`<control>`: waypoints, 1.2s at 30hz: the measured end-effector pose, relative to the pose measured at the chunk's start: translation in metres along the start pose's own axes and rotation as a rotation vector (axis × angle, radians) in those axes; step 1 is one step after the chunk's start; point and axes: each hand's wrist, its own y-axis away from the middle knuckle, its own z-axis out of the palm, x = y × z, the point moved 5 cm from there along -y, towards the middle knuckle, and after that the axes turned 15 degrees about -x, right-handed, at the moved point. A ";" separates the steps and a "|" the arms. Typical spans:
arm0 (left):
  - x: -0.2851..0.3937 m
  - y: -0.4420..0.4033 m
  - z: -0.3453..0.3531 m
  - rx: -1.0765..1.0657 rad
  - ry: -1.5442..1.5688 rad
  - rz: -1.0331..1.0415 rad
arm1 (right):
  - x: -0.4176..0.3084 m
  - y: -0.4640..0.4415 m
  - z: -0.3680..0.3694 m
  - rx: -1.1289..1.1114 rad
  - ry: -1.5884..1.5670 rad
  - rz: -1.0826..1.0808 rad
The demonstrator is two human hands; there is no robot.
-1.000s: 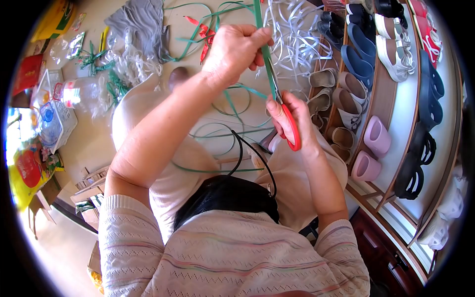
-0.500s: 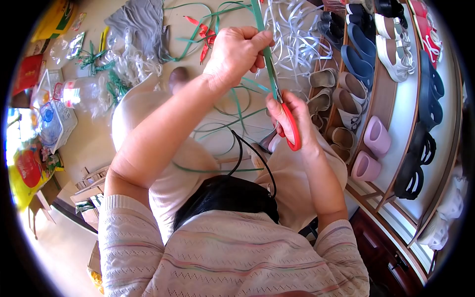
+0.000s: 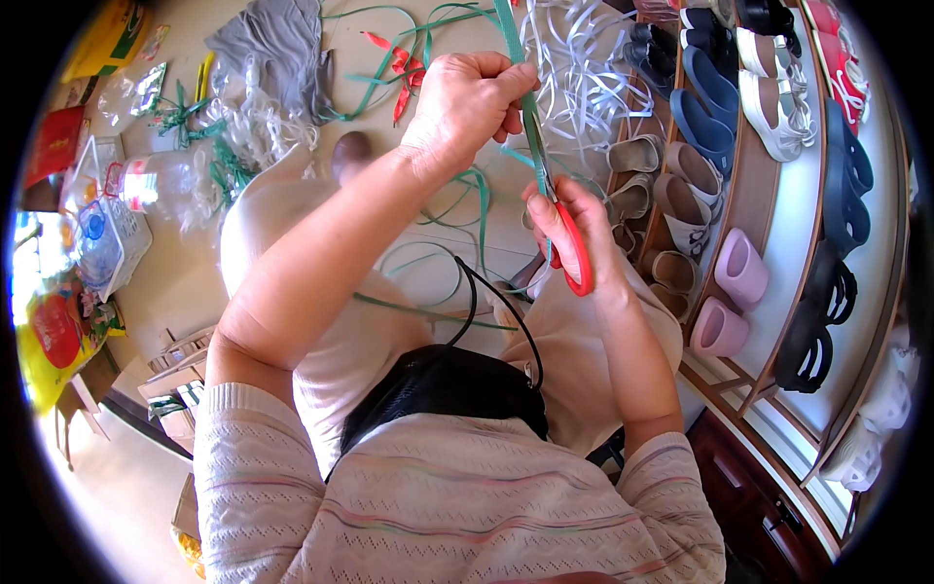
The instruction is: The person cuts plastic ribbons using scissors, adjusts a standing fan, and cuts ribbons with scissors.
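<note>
Head view, right hand (image 3: 572,226): clamped on red-handled metal scissors (image 3: 584,261), blades against flat green plastic strap (image 3: 510,31).
Left hand (image 3: 467,105): thumb and fingers pinching strap beyond scissors.
Floor (image 3: 170,282): tangled shiny white ribbons (image 3: 576,83) beside wooden shoe rack (image 3: 758,185).

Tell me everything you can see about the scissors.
The scissors have glossy red handles, apparently plastic, and slim metal blades. The right hand grips the handles. The blades point away from the body toward the left hand, running along a green strap that partly hides them. Whether they are open is unclear.
</note>
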 end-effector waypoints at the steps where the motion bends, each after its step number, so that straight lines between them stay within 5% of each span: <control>1: -0.001 0.000 0.000 -0.007 0.009 -0.001 | 0.001 0.000 0.001 0.005 -0.022 0.010; 36: 0.005 -0.006 -0.011 0.036 0.078 0.022 | 0.005 0.002 0.007 0.011 -0.059 0.016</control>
